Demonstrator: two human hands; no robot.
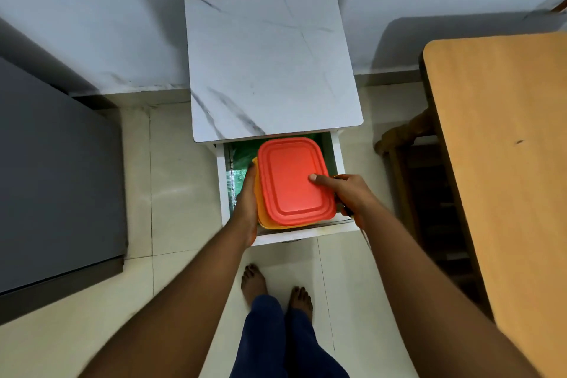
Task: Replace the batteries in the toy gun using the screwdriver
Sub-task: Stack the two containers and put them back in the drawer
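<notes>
I see both hands down in the open drawer (283, 233) of a small white cabinet (270, 64) with a marble-pattern top, at the centre of the frame. The left hand (247, 202) lies flat along the left side of an orange plastic container (260, 212), fingers straight and pressed against its wall. The container's red lid (291, 181) faces up, and the right hand (346, 193) grips its right edge, thumb (322, 179) laid across the lid and the other fingers curled down out of sight. Something dark with a bit of yellow shows under that right palm; I cannot tell what it is. Green plastic sheeting (237, 159) lines the drawer behind and left of the container. I cannot see the toy gun, batteries or screwdriver anywhere in view.

A wooden table (503, 163) fills the right edge of the frame, a grey surface (52, 178) the left. Bare feet (253, 282) and blue trousers (276, 337) stand on pale floor tiles (178, 178) at the bottom centre.
</notes>
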